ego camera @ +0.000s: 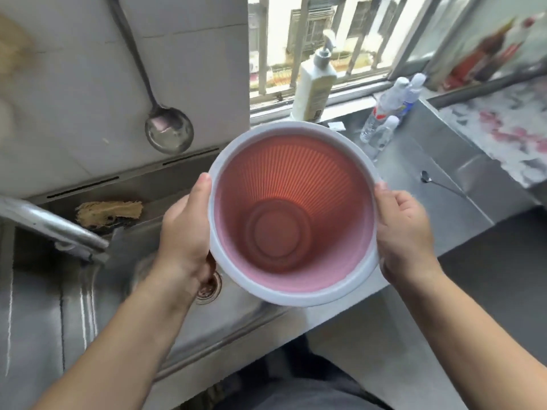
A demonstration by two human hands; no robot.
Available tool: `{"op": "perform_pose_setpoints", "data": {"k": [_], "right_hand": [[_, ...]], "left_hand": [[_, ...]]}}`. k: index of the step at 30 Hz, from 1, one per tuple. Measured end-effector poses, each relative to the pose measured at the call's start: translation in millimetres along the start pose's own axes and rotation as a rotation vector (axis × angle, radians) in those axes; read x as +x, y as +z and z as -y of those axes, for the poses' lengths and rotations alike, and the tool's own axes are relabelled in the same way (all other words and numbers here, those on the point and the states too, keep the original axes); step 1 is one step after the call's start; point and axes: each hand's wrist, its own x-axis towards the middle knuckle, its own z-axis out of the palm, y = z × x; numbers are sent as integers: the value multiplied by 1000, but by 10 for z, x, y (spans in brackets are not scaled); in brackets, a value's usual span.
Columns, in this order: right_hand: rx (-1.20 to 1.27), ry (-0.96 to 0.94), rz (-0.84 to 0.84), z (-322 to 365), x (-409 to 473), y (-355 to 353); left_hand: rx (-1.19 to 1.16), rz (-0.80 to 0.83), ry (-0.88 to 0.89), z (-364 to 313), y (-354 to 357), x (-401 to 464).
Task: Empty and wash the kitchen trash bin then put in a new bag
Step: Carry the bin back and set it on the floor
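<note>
A pink ribbed trash bin (291, 214) with a pale grey rim is held upright, its mouth facing me, above the right edge of a steel sink (74, 306). The inside of the bin holds nothing and has no bag. My left hand (185, 232) grips the rim on its left side, thumb on top. My right hand (404, 235) grips the rim on its right side. The sink drain (210, 288) shows just under my left wrist.
A steel faucet (53, 226) reaches over the sink from the left, with a worn scrub brush (109, 213) behind it. A ladle (168, 130) hangs on the wall. A pump bottle (315, 84) stands on the windowsill; plastic bottles (390, 108) and a spoon (426, 176) are on the steel counter at right.
</note>
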Motion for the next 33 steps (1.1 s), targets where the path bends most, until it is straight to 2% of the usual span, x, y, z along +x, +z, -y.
{"op": "perform_pose_setpoints", "data": {"k": [3, 8, 14, 25, 29, 33], "right_hand": [[-45, 10, -145, -50, -169, -410], [12, 42, -338, -259, -470, -1185], [51, 160, -517, -815, -1012, -2230], [20, 464, -725, -2493, -2146, -3911], [28, 589, -808, -2913, -2530, -4465], [32, 638, -896, -3154, -2704, -4875]], "left_hand": [[42, 129, -21, 50, 292, -120], [69, 329, -79, 239, 868, -487], [277, 553, -129, 735, 1582, -1131], [734, 710, -329, 2365, 2443, -2687], [784, 773, -390, 2870, 2824, -3232], [862, 851, -410, 3213, 3226, -3592]]}}
